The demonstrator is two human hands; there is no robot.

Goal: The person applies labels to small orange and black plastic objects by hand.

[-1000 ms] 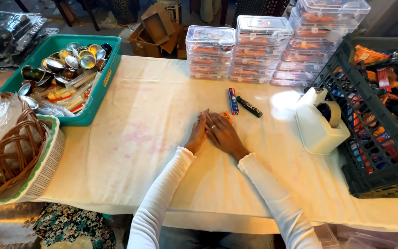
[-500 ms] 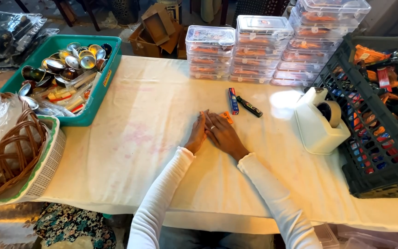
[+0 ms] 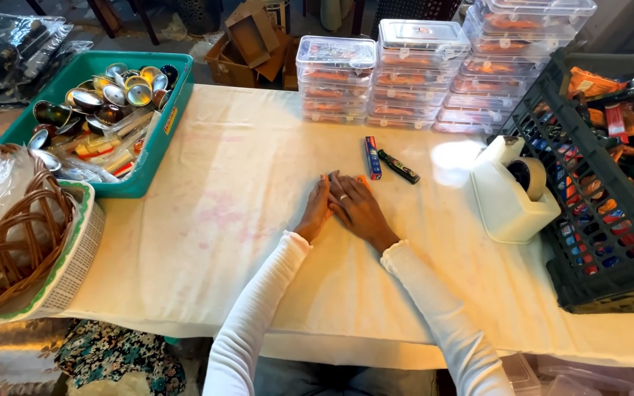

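Observation:
My left hand and my right hand lie side by side on the cream tablecloth, touching each other, fingers stretched out and holding nothing. The right hand wears a ring. A small orange piece peeks out just beyond the right fingertips. A little farther away lie a blue and red tube and a black marker, both apart from my hands.
A white tape dispenser stands right of the hands, beside a black crate full of small coloured packs. Stacked clear lidded boxes line the far edge. A teal tray of metal cups and a wicker basket sit left.

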